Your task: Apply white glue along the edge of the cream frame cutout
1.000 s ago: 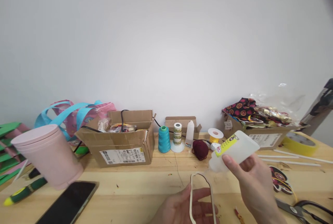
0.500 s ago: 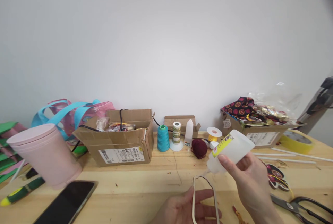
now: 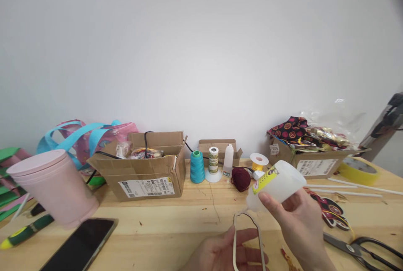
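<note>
My right hand grips a white squeeze bottle with a yellow label, tilted with its nozzle pointing down and left. The nozzle sits just above the top of a thin pale loop-shaped frame. My left hand holds that frame from the left at the bottom edge of the view, thumb against its side. Both hands hover over the wooden table.
A black phone, a pink tub and a green-handled tool lie at left. Cardboard boxes, thread spools, a maroon yarn ball line the back. Scissors and yellow tape lie at right.
The bottle has tipped a little further and come slightly left and down toward the top of the frame. My left hand stays in place with the frame.
</note>
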Action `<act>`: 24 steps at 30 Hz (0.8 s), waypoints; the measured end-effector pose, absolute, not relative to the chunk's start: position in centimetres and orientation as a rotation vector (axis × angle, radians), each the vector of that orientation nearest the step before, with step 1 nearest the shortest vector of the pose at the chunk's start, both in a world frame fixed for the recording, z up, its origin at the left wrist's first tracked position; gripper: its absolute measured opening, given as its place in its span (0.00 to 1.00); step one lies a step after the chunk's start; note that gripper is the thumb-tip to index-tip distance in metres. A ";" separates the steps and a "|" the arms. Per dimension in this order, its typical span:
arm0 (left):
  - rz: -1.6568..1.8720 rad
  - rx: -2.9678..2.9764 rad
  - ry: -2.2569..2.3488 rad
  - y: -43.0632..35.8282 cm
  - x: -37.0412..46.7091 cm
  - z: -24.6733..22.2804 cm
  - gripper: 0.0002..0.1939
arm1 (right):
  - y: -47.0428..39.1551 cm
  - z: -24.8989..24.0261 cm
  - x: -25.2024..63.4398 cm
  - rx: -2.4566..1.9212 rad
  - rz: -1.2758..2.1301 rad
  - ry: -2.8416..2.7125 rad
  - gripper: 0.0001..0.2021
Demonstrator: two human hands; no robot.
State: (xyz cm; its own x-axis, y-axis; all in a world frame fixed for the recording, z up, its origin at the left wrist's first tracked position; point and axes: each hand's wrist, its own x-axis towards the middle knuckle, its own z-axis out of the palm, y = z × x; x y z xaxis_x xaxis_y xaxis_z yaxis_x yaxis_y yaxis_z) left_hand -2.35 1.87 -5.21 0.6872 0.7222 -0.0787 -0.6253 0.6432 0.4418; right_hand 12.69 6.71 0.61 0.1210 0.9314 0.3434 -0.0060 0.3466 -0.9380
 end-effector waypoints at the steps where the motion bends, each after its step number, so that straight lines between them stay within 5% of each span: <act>1: 0.777 0.400 0.259 1.8 -2.4 -5.2 0.22 | 6.7 0.6 12.7 -0.986 0.869 -1.253 0.17; 24: 0.764 0.383 0.258 1.8 -2.2 -5.1 0.22 | 6.3 0.4 12.5 -1.011 0.736 -1.311 0.19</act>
